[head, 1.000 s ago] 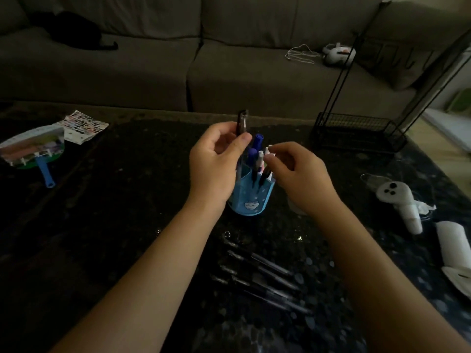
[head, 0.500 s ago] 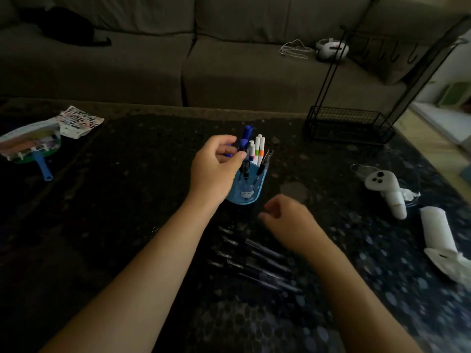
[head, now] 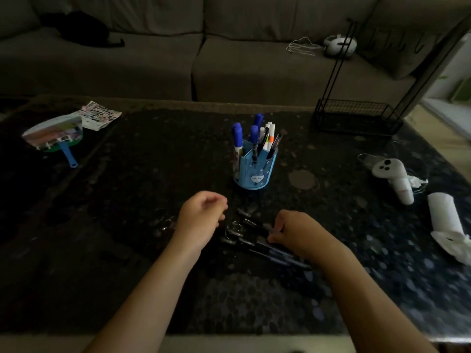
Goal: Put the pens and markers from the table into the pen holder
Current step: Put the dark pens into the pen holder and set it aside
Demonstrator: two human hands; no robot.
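Observation:
The blue pen holder (head: 255, 171) stands upright at the middle of the dark table (head: 142, 189). It holds blue-capped markers (head: 237, 135), white markers and dark pens. Several black pens (head: 274, 249) lie loose on the table in front of the holder. My right hand (head: 298, 231) rests on this pile, and its fingertips pinch one black pen. My left hand (head: 201, 215) hovers just left of the pile with its fingers loosely curled and nothing in it. Both hands are nearer to me than the holder and apart from it.
A hand fan (head: 54, 135) and a printed sheet (head: 100, 115) lie at the far left. A black wire rack (head: 356, 115) stands at the back right. A white controller (head: 393, 174) and a white roll (head: 444, 216) lie at the right. A sofa (head: 229, 59) runs behind the table.
My left hand has let go of a pen in the holder and drawn back to the loose pens. My right hand has come down from the holder onto the pile.

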